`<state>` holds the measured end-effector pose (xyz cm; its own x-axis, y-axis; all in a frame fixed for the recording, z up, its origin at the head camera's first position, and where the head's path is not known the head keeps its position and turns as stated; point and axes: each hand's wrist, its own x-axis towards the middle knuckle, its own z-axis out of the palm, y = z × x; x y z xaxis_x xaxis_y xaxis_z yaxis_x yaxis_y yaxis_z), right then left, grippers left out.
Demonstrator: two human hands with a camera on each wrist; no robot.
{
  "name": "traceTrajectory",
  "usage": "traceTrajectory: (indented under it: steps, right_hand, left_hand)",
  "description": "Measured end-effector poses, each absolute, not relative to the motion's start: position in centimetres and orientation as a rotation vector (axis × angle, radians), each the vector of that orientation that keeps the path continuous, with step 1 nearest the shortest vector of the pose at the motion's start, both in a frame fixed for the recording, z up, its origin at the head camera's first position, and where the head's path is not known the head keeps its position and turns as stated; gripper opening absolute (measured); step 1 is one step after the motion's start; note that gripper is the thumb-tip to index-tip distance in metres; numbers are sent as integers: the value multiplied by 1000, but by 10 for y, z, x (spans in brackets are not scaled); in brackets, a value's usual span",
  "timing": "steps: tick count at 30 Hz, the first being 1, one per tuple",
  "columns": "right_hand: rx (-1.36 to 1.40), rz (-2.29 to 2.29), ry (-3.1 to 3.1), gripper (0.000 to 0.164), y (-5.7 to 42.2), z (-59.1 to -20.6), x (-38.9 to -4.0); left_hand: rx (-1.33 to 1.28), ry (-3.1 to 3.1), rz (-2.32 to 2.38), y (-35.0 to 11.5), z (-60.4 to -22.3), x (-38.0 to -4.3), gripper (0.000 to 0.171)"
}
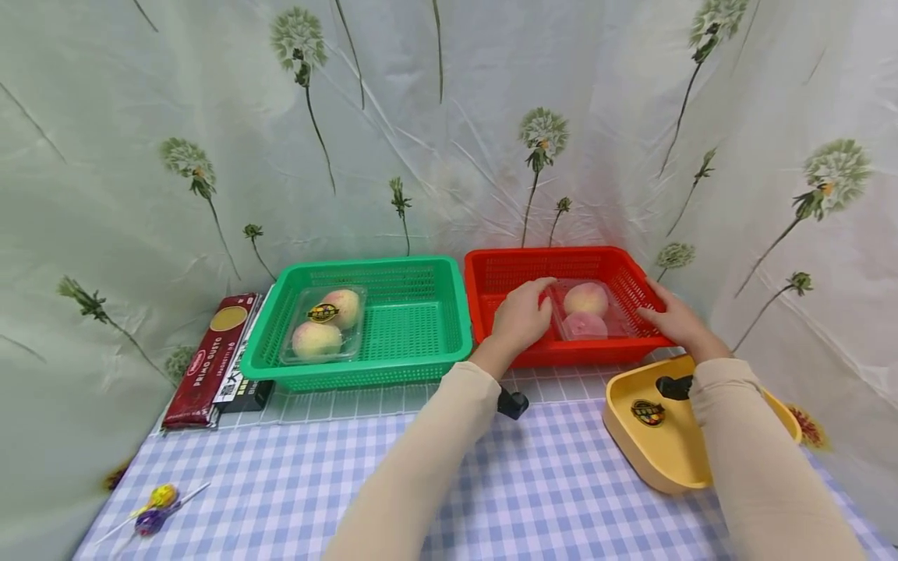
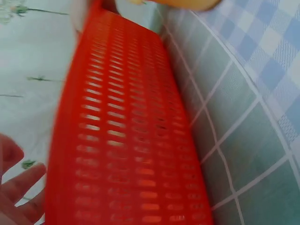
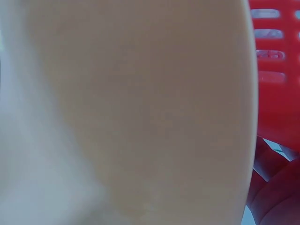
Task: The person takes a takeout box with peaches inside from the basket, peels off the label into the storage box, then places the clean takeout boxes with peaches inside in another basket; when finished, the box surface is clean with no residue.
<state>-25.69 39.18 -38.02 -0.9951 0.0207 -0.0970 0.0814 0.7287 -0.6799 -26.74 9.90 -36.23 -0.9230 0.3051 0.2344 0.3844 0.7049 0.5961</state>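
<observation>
A red plastic basket (image 1: 561,354) stands at the back, right of centre, holding a clear package of peaches (image 1: 586,300). My left hand (image 1: 521,315) reaches over its front rim, fingers beside the package's left edge; whether they touch it I cannot tell. In the left wrist view these fingers (image 2: 26,187) are spread beyond the basket's slotted wall (image 2: 126,126). At the right rim, my right hand (image 1: 679,323) grips the basket, thumb inside and fingers outside. The right wrist view shows part of that hand (image 3: 279,187) by the red wall, mostly hidden behind a yellow surface.
Left of the red basket stands a green basket (image 1: 358,374) with another peach package (image 1: 326,323). A yellow tub (image 1: 659,460) bearing a round sticker sits under my right forearm. Far left lie a red spaghetti packet (image 1: 213,358), a black box (image 1: 245,397) and two lollipops (image 1: 164,495).
</observation>
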Motion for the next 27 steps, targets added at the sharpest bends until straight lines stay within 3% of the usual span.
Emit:
traceTrajectory:
  steps: [6,18,27]
  right_hand:
    - [91,-1080,2834,75,390,-377,-256]
    - [73,-1076,2840,76,390,-376,-254]
    - [57,-1036,2958,68,386,-379,-254]
  left_hand:
    - [-567,-2540,-1147,69,-352,-253,32]
    - [-606,-2249,-1379,-16,-362,-218,30]
    - [-396,-2228,-1314,-91,-375,-206,29]
